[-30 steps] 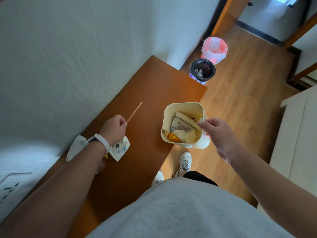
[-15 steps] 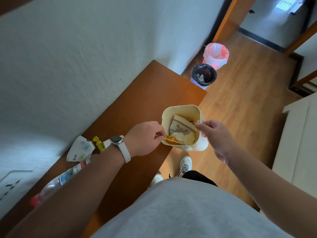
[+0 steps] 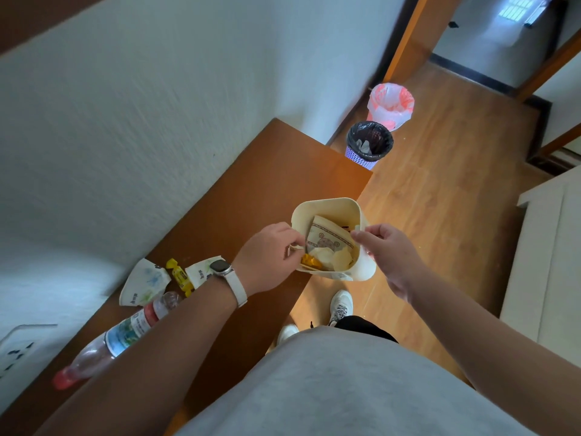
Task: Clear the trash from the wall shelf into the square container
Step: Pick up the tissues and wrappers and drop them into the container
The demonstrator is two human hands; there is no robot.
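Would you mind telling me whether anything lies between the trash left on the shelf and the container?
Nothing visible does. The bottle, yellow candy and paper wrappers lie by the wall, with bare shelf between them and the container, held at the shelf's edge by the right hand. The left hand is at its open mouth.

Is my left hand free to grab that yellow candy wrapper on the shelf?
Probably yes: the left hand is over the square container, and the yellow candy wrapper lies uncovered beside that forearm.
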